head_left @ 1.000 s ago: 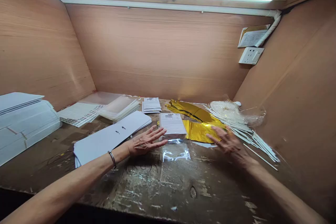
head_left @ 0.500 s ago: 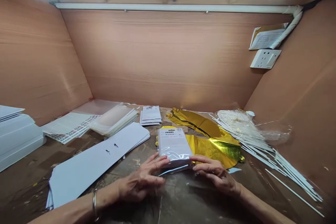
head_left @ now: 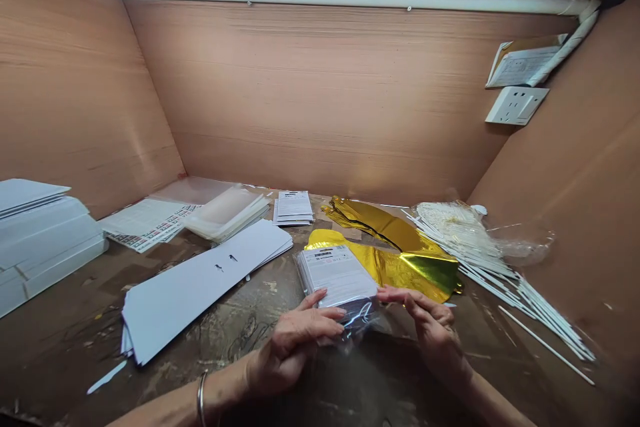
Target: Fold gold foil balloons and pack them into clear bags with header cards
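Note:
A clear plastic packet point(head_left: 341, 275) with a white printed card inside lies at the middle of the table, turned slightly, its loose clear end toward me. Across its near left corner rest the stretched fingers of my left hand point(head_left: 295, 337), which wears a bracelet. My right hand point(head_left: 434, 325) is at the packet's near right corner, index finger reaching to its edge and the other fingers partly bent. Behind the packet, gold foil pieces point(head_left: 393, 263) lie partly covered by it.
Long white card sheets point(head_left: 200, 290) and clear plastic sleeves point(head_left: 233, 213) lie left. Stacked white boxes point(head_left: 47, 247) stand at the far left. Printed cards point(head_left: 294, 205) sit behind. White sticks point(head_left: 540, 313) spread on the right, below a wall socket point(head_left: 517, 105).
The view has shifted. The packet has turned a little and come nearer, its clear end now crumpled. My left fingers have moved further onto it; my right fingers have bent more.

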Demonstrator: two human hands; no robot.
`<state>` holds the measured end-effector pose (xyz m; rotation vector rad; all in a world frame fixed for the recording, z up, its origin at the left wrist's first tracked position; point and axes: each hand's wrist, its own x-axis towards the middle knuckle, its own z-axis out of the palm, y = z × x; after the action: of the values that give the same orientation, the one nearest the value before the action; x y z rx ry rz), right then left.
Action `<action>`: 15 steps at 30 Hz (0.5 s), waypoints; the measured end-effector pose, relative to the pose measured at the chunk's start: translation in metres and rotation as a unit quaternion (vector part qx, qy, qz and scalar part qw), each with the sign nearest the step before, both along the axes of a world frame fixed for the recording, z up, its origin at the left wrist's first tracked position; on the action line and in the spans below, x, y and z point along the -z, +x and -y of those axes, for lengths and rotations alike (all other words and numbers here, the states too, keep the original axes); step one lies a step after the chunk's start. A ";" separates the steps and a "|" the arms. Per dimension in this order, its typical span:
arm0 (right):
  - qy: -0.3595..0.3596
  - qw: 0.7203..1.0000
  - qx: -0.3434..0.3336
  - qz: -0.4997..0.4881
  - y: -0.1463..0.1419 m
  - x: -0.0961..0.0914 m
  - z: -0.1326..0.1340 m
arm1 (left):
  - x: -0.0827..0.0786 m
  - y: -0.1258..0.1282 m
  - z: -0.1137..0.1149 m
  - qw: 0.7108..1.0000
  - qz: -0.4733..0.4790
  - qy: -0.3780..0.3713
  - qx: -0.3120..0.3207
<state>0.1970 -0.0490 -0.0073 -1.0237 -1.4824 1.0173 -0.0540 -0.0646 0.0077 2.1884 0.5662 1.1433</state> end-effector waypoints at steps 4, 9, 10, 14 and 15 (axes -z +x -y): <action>-0.055 0.995 0.065 -0.051 -0.018 0.010 0.008 | 0.009 0.016 0.026 0.951 0.115 -0.215 -0.190; -0.058 0.988 0.144 -0.004 -0.039 -0.009 -0.009 | -0.003 0.036 0.023 0.887 0.237 -0.215 -0.333; -0.045 0.987 0.156 0.016 -0.042 -0.016 -0.013 | -0.006 0.036 0.018 0.885 0.232 -0.186 -0.358; 0.030 0.966 0.227 0.118 -0.054 -0.031 -0.019 | -0.013 0.031 0.000 0.860 0.148 -0.057 -0.486; 0.044 0.959 0.242 0.138 -0.057 -0.032 -0.019 | -0.013 0.029 -0.004 0.848 0.125 -0.036 -0.514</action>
<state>0.1403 -0.0302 0.0243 -1.4192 -1.3799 0.4688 -0.0246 -0.0610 0.0209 1.5615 1.7326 1.8285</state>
